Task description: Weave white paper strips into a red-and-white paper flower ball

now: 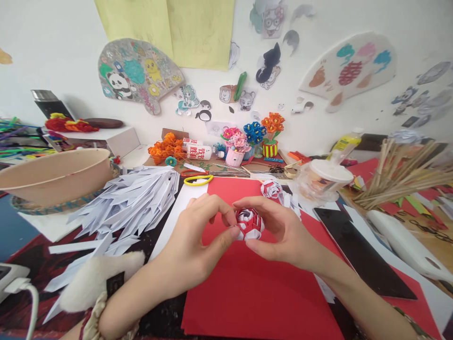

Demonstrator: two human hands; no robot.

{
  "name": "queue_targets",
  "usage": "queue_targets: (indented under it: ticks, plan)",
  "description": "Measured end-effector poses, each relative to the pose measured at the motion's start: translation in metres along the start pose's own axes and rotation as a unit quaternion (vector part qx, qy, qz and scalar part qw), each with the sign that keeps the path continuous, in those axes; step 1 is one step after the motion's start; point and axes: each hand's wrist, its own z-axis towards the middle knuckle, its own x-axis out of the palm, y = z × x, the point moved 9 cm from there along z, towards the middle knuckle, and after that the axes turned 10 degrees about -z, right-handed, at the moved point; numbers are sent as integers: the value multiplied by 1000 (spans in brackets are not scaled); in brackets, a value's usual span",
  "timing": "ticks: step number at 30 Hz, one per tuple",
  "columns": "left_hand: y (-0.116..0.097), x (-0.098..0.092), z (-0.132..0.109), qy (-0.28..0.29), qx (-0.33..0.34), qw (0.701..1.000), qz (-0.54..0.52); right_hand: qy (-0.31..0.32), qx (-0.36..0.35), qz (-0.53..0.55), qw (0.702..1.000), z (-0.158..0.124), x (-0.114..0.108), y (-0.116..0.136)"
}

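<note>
Between my hands, above the red paper, is a round red and white folded-paper ball. My left hand pinches its left side between thumb and forefinger. Around the right side curve the fingers and thumb of my right hand, gripping it. A similar red and white paper ball lies just behind my right hand. To the left, a big heap of folded white paper strips spreads over the dark table.
Scissors with yellow and red handles lie behind my left hand. A black phone and a lidded cup are on the right. At far left stands a beige basin. Flower pots line the wall.
</note>
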Motion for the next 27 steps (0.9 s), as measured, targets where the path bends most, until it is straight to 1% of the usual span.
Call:
queue_targets:
  ticks: [5, 11, 17, 21, 27]
  plan:
    - [-1, 1, 0, -2, -1, 1000, 5, 2, -3, 10, 1000, -1, 2, 4]
    - [2, 4, -2, 16, 6, 1000, 17, 15, 9, 26, 999, 0, 5, 1]
    - [2, 4, -2, 4, 20, 1000, 22, 11, 2, 13, 1000, 1, 3, -1]
    - [0, 3, -1, -6, 20, 999, 27, 10, 12, 1, 1000, -1, 2, -2]
    - [-1, 4, 0, -10, 30, 999, 5, 2, 14, 6, 1000, -1, 0, 1]
